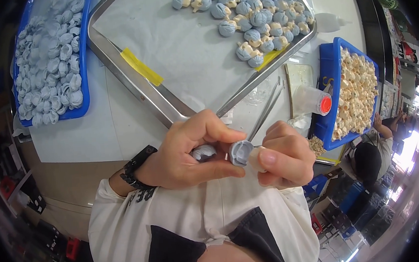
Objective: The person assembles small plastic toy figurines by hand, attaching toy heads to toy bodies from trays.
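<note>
With the thumb and forefinger of my left hand (187, 155) I am gripping a hollow grey-blue cap (241, 152), its open side turned toward my right. A second grey-blue cap (203, 152) is kept inside the same hand, behind the curled fingers. My right hand (288, 159) is pinching a small cream piece (256, 159) with thumb and finger, just beside the opening of the cap; whether they touch, I cannot tell. Both hands are in front of the near corner of a metal tray (132, 82).

The tray stands turned on the white table (72, 142), and white paper (163, 41) covers its bottom. Many joined grey-blue and cream heads (258, 18) are gathered toward its far and right corners. By the left edge of the table is a blue bin (84, 67) full of grey-blue caps (54, 69); by the right edge, another blue bin (328, 127) has cream pieces (354, 95). Between this one and the tray are a clear plastic container (310, 99) and metal tweezers (268, 109), whose near end is partly hidden.
</note>
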{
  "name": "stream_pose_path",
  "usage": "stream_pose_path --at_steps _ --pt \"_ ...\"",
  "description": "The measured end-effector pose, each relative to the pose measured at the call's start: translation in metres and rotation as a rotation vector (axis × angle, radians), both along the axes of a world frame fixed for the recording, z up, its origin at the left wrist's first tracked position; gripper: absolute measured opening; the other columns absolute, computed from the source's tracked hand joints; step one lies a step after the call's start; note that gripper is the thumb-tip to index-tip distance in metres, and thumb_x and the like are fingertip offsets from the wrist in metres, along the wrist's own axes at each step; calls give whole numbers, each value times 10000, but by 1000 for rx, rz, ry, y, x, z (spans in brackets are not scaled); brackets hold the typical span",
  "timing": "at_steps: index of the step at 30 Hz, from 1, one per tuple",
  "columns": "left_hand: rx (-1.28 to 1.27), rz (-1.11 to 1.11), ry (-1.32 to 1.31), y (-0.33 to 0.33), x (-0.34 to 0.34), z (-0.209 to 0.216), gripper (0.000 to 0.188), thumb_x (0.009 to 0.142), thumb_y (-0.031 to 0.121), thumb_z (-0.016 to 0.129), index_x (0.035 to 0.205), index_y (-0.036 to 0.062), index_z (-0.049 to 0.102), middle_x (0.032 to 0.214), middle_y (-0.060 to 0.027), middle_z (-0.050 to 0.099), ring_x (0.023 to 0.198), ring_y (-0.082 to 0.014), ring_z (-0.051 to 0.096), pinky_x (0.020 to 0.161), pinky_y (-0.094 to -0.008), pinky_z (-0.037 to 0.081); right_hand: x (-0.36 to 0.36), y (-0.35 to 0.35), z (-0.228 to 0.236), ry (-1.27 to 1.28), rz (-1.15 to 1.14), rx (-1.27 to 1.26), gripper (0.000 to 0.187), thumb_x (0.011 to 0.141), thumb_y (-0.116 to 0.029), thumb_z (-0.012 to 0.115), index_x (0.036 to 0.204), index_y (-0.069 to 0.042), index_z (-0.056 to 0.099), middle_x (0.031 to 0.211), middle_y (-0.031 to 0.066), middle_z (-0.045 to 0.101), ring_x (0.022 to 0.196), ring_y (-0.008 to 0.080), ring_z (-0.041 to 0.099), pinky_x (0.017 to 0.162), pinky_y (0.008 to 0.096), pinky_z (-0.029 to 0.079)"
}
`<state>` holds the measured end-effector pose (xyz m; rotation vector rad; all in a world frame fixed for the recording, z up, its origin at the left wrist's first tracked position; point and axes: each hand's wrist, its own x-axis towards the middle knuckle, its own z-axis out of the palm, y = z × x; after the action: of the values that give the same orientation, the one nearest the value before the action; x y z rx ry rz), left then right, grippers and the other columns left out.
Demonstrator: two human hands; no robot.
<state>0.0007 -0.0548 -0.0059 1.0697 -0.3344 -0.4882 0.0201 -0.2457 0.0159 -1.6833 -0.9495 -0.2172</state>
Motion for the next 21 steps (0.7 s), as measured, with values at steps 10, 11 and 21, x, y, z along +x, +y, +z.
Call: stream_pose_path --at_steps 10,11,21 --pt "-126 -77 191 -1 3 4 393 662 38 745 961 -10 495 817 -67 593 711 -57 550 589 -187 420 0 9 -7 68 5 40 373 612 -183 729 955 -62 641 652 -3 480 482 110 432 404 228 310" --pt "-151 -63 193 -2 2 4 350 690 44 726 959 -9 508 814 -46 591 691 -47 546 568 -179 424 0 9 -8 58 14 41 355 633 -208 719 952 -70 644 662 0 475 486 112 428 407 227 313" --pt "-210 -74 280 -2 3 4 333 678 57 738 920 -1 517 765 -32 589 669 -37 538 563 -170 407 -5 30 -12 -137 -357 81 287 665 -246 696 908 -96 662 770 17 507 680 162 486 530 246 391"
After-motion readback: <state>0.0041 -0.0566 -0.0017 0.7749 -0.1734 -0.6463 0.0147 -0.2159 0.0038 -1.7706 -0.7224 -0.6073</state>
